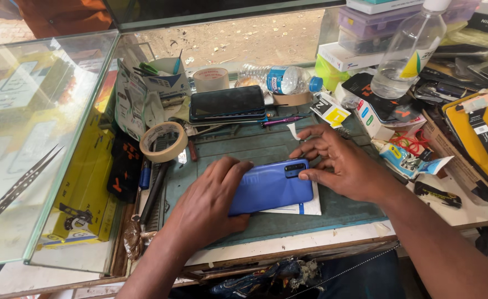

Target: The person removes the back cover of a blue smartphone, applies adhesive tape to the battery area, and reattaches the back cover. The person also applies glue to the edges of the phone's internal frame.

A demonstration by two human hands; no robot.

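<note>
A tape roll (163, 142) lies left of my mat, a dark phone (227, 103) behind it, a clear bottle (410, 50) far right, tweezers (17, 188) on the glass.

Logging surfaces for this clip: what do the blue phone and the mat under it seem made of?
Blue phone: glossy back, plastic or glass, judging by the soft sheen; which one is unclear. Mat: dull grey-green, probably rubber or silicone, matte and scuffed.

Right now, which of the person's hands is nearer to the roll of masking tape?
Left. The left hand rests on the blue phone, just right of and below the masking tape roll. The right hand holds the phone's far end, further away.
</note>
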